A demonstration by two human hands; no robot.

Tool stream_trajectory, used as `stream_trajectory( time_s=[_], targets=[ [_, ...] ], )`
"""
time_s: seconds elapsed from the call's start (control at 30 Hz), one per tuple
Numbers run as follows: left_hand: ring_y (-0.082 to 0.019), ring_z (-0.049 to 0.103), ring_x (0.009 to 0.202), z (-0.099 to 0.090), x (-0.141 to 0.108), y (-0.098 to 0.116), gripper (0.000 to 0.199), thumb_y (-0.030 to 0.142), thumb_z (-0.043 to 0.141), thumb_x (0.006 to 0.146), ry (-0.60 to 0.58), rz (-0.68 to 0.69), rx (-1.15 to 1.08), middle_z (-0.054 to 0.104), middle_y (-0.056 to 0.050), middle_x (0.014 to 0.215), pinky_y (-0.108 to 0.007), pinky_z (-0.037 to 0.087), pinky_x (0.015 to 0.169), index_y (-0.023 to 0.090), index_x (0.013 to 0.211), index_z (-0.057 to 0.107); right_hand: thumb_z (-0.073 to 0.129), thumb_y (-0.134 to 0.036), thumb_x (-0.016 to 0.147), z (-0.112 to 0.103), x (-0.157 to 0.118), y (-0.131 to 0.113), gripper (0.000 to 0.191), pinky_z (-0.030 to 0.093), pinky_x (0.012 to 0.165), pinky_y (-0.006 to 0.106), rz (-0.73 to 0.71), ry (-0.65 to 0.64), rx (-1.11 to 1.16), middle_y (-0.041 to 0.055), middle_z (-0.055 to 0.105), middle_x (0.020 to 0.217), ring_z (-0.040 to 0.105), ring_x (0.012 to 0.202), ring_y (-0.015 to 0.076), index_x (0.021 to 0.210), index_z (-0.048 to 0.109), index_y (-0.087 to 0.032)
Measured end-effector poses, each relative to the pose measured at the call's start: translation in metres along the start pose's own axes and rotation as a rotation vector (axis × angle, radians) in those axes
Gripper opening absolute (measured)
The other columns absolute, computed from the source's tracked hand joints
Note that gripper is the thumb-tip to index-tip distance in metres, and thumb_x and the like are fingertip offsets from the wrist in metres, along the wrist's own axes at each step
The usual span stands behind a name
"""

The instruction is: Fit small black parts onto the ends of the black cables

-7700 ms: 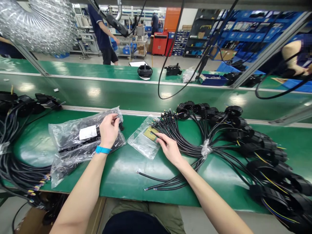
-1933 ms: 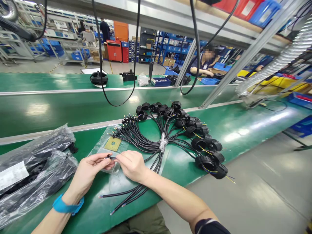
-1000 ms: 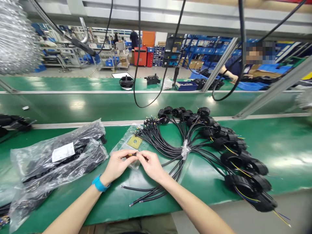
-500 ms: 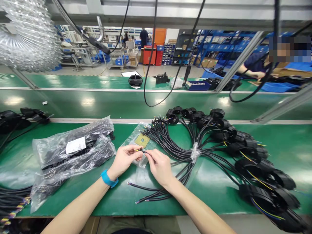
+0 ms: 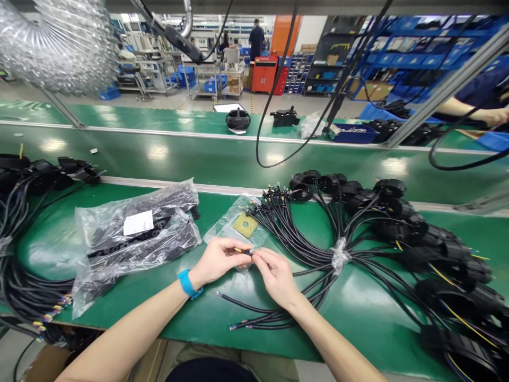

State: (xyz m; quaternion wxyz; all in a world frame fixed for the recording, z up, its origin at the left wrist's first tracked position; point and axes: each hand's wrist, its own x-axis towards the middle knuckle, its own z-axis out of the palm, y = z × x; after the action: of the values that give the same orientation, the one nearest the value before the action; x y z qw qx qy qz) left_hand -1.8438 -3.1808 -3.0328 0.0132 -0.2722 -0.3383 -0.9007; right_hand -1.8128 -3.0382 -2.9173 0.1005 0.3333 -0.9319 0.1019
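My left hand (image 5: 222, 259), with a blue band at the wrist, pinches a black cable end (image 5: 247, 252) with a bit of yellow wire showing. Fingertips of my right hand (image 5: 276, 271) are closed at the other side of the same piece; they hide most of it. Just beyond the hands a clear plastic bag (image 5: 226, 227) lies flat with a yellowish square plate (image 5: 245, 225) in or on it. To the right spreads a bundle of black cables (image 5: 286, 236), tied with clear wrap (image 5: 340, 256). Several loose cable ends (image 5: 254, 309) point left below my hands.
Black round housings (image 5: 431, 239) with coloured wires line the right side. A plastic bag of black parts (image 5: 139, 233) lies left, beside another cable bundle (image 5: 24, 276). A black cable loop (image 5: 274, 164) hangs ahead. A co-worker's hand (image 5: 495, 116) is at far right.
The view has shifted, so the bench items appear farther right and more of the left cable bundle shows. My hands stay together at the cable end; my right fingertips now sit closer to my left.
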Motion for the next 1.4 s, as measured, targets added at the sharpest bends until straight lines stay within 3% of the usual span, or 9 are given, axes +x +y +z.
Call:
stream_trajectory(
  time_s=[0.23, 0.47, 0.57, 0.83, 1.07, 1.2, 1.4],
  targets=[
    [-0.012, 0.061, 0.064, 0.006, 0.000, -0.004, 0.036, 0.028, 0.077, 0.072, -0.035, 0.004, -0.046, 0.067, -0.009, 0.080, -0.024, 0.054, 0.065, 0.006, 0.100, 0.070, 0.046, -0.023, 0.097, -0.002, 0.003, -0.004, 0.028, 0.038, 0.068, 0.023, 0.002, -0.065, 0.117, 0.0010, 0.057, 0.075, 0.052, 0.072, 0.0084, 0.077, 0.063, -0.015],
    [-0.010, 0.058, 0.060, 0.000, 0.008, -0.007, 0.043, 0.030, 0.077, 0.072, 0.049, -0.011, -0.089, 0.066, -0.010, 0.076, -0.022, 0.052, 0.060, 0.003, 0.104, 0.068, 0.047, -0.028, 0.097, -0.003, 0.011, -0.004, 0.025, 0.038, 0.069, 0.024, 0.021, -0.004, -0.045, 0.0027, 0.056, 0.079, 0.050, 0.073, 0.0091, 0.085, 0.064, -0.014],
    [-0.010, 0.059, 0.061, -0.003, 0.008, -0.007, 0.045, 0.030, 0.078, 0.071, 0.053, -0.020, -0.116, 0.066, -0.011, 0.078, -0.022, 0.052, 0.061, 0.003, 0.106, 0.068, 0.051, -0.030, 0.096, -0.004, 0.011, -0.005, 0.021, 0.038, 0.067, 0.023, 0.025, 0.014, -0.069, 0.0014, 0.056, 0.079, 0.050, 0.070, 0.0077, 0.095, 0.067, -0.016],
    [-0.010, 0.059, 0.061, -0.002, 0.008, -0.011, 0.041, 0.028, 0.078, 0.072, 0.052, -0.003, -0.151, 0.066, -0.010, 0.075, -0.022, 0.052, 0.061, 0.005, 0.105, 0.068, 0.049, -0.024, 0.096, -0.003, 0.008, -0.005, 0.020, 0.039, 0.070, 0.022, -0.024, 0.049, -0.134, 0.0014, 0.058, 0.084, 0.052, 0.075, 0.0075, 0.100, 0.066, -0.016],
    [-0.011, 0.062, 0.064, 0.000, 0.007, -0.011, 0.039, 0.024, 0.078, 0.071, -0.021, -0.023, -0.167, 0.067, -0.012, 0.080, -0.024, 0.055, 0.065, 0.004, 0.102, 0.069, 0.045, -0.020, 0.097, -0.008, 0.010, -0.015, 0.028, 0.036, 0.067, 0.020, -0.027, -0.026, -0.021, 0.0010, 0.054, 0.072, 0.049, 0.070, 0.0079, 0.074, 0.060, -0.013],
    [-0.012, 0.063, 0.064, 0.003, 0.006, -0.008, 0.039, 0.023, 0.079, 0.069, -0.017, -0.053, -0.149, 0.067, -0.012, 0.078, -0.022, 0.054, 0.064, 0.003, 0.100, 0.069, 0.046, -0.021, 0.096, -0.008, 0.011, -0.015, 0.031, 0.036, 0.065, 0.019, -0.001, -0.041, 0.042, 0.0003, 0.053, 0.068, 0.047, 0.066, 0.0069, 0.070, 0.060, -0.013],
    [-0.009, 0.057, 0.060, 0.008, 0.006, -0.013, 0.037, 0.026, 0.077, 0.072, -0.004, 0.048, -0.117, 0.064, -0.008, 0.072, -0.022, 0.050, 0.061, 0.005, 0.101, 0.070, 0.048, -0.028, 0.096, -0.007, 0.013, -0.009, 0.037, 0.038, 0.063, 0.019, 0.067, -0.047, 0.137, 0.0018, 0.050, 0.064, 0.048, 0.064, 0.0074, 0.065, 0.053, -0.011]
  ],
)
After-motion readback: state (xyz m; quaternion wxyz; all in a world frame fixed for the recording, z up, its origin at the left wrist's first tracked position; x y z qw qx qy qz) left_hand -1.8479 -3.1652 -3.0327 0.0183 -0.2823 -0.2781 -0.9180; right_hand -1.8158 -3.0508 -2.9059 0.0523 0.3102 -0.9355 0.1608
